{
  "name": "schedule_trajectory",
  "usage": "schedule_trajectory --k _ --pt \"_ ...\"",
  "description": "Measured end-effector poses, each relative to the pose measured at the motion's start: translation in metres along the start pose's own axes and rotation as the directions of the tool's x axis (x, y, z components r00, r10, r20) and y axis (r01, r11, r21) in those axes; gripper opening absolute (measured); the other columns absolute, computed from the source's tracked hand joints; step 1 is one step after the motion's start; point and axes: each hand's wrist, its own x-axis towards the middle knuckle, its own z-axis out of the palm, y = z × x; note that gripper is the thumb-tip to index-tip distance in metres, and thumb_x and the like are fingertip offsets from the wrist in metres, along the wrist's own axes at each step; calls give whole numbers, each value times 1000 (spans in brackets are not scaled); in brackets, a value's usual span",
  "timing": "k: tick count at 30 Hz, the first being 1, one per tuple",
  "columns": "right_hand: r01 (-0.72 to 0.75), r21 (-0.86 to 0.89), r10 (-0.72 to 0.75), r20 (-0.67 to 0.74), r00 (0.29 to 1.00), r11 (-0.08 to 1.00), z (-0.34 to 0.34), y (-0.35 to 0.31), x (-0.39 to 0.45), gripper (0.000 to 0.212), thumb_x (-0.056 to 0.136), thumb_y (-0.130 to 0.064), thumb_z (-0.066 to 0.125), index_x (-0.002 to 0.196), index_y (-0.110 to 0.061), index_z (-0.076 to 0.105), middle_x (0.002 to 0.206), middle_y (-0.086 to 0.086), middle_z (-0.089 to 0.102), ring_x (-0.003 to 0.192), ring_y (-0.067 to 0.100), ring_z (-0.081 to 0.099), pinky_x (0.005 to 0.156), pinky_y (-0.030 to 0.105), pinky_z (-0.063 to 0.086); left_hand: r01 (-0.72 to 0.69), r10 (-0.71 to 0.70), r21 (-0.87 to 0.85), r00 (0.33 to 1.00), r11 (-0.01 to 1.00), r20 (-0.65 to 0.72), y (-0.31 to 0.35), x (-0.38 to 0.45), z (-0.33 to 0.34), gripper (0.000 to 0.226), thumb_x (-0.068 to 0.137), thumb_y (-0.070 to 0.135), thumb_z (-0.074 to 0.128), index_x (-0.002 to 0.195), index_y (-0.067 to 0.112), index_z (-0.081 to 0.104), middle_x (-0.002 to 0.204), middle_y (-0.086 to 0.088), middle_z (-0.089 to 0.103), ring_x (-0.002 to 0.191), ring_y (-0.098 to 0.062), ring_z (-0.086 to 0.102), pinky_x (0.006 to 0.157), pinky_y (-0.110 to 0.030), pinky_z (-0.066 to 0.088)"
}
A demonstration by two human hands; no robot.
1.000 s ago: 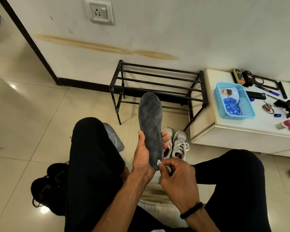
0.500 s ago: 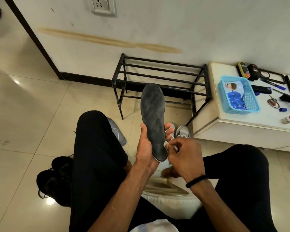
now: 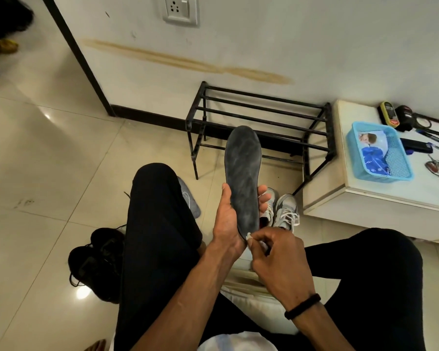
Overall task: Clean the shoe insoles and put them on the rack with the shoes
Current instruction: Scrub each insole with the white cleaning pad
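Note:
A dark grey insole point(image 3: 242, 173) stands upright in front of me, its lower half gripped by my left hand point(image 3: 227, 221) with the thumb on the left edge and fingers on the right. My right hand point(image 3: 276, 254) pinches a small white wipe point(image 3: 249, 236) against the insole's heel end. A second grey insole point(image 3: 189, 200) lies on the floor behind my left knee. White-grey sneakers point(image 3: 281, 210) sit on the floor beyond my hands. Black shoes point(image 3: 96, 259) lie at the lower left. The black metal rack point(image 3: 259, 122) stands bare against the wall.
A low white table point(image 3: 360, 198) at the right carries a blue basket point(image 3: 379, 152), pens and small tools. My legs in black trousers flank the hands. A white cushion lies beneath my arms. Glossy tiled floor spreads to the left.
My right hand with the wipe moved from the insole's right side down to its heel end. The view shifted a little; the left hand keeps its grip.

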Motion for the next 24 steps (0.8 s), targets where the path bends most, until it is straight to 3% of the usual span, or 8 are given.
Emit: schedule_trajectory --k 5,8,11,14,18,22,24 --pt "32 75 -32 -4 999 997 1 -1 2 11 83 -17 76 77 -26 73 76 -17 70 70 0 65 64 20 53 32 -32 12 1000 999 0 2 -4 3 82 99 68 39 119 -6 69 106 -19 70 90 -22 67 79 -29 58" --pt "53 137 -49 -30 998 989 -1 -3 2 11 84 -17 76 80 -27 74 76 -18 69 70 0 65 63 15 51 64 -64 19 998 998 17 -2 -7 6 85 97 69 42 126 -8 64 104 -18 69 86 -22 67 76 -30 58" --pt "71 204 -62 -50 997 976 -1 -8 9 9 86 -19 75 85 -28 75 81 -19 70 77 1 67 68 20 55 96 -98 32 993 995 59 -5 -11 9 82 97 68 44 128 -5 65 110 -17 70 91 -24 70 82 -34 58" --pt "123 140 -115 -59 992 983 2 -9 12 8 86 -19 74 85 -27 73 82 -17 68 77 1 64 68 17 52 130 -130 1 988 991 85 -3 -14 11 77 100 66 43 119 -3 71 110 -18 71 90 -24 71 85 -37 57" --pt "129 75 -127 -30 992 989 0 0 2 12 85 -16 76 82 -27 72 80 -18 64 73 2 62 64 12 47 121 -120 -9 990 993 74 1 -13 10 82 100 66 41 133 -6 62 114 -21 68 92 -26 68 87 -35 55" --pt "75 149 -80 30 996 986 -1 12 -7 11 86 -22 76 85 -32 72 86 -19 64 69 4 69 65 30 57 100 -98 -39 994 994 56 5 -13 11 80 99 64 41 127 -7 64 110 -19 69 94 -24 65 84 -31 56" --pt "81 172 -84 14 996 982 -3 9 -5 11 87 -21 76 85 -32 72 85 -20 63 66 5 69 63 32 57 82 -81 -25 995 996 54 5 -12 11 80 100 64 41 129 -7 63 111 -20 69 95 -24 66 84 -31 57"
